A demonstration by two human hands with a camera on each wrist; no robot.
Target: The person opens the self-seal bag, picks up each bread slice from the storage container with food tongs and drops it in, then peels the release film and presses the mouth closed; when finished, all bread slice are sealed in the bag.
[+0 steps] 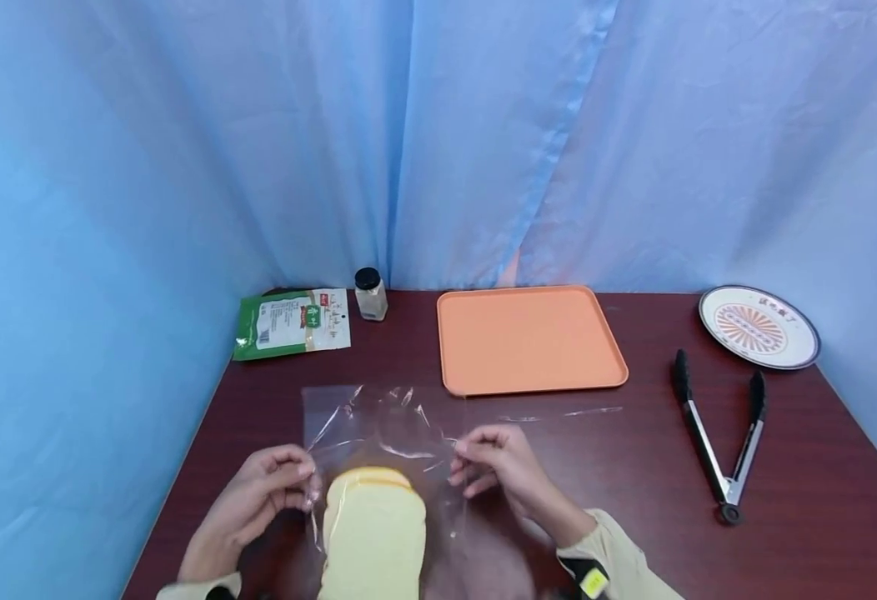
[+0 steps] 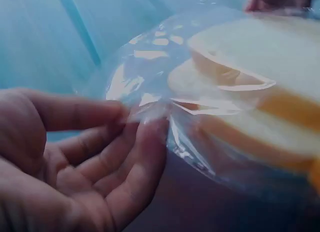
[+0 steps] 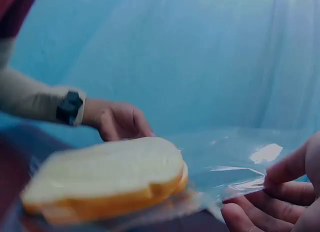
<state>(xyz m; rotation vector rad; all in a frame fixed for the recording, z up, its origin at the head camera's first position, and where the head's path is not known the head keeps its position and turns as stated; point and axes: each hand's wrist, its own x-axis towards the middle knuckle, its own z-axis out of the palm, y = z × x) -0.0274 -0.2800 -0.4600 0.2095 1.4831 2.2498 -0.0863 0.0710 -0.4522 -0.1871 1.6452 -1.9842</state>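
Slices of bread (image 1: 374, 533), stacked and slightly offset, lie inside a clear plastic bag (image 1: 386, 417) near the table's front edge. My left hand (image 1: 258, 500) pinches the left side of the bag between thumb and fingers. On the opposite side, my right hand (image 1: 509, 471) pinches the bag's right edge. The left wrist view shows the film bunched at the thumb and fingertips, with the bread (image 2: 260, 47) beyond. In the right wrist view the bread (image 3: 110, 172) lies between both hands, and the film stretches toward the right fingers.
Behind the bag is an orange tray (image 1: 532, 337). A green-and-white packet (image 1: 292, 325) and a black-capped jar (image 1: 371, 296) stand or lie at the back left. Tongs (image 1: 724, 450) lie spread on the right, near a patterned plate (image 1: 759, 327). Blue curtains (image 1: 438, 142) surround the table.
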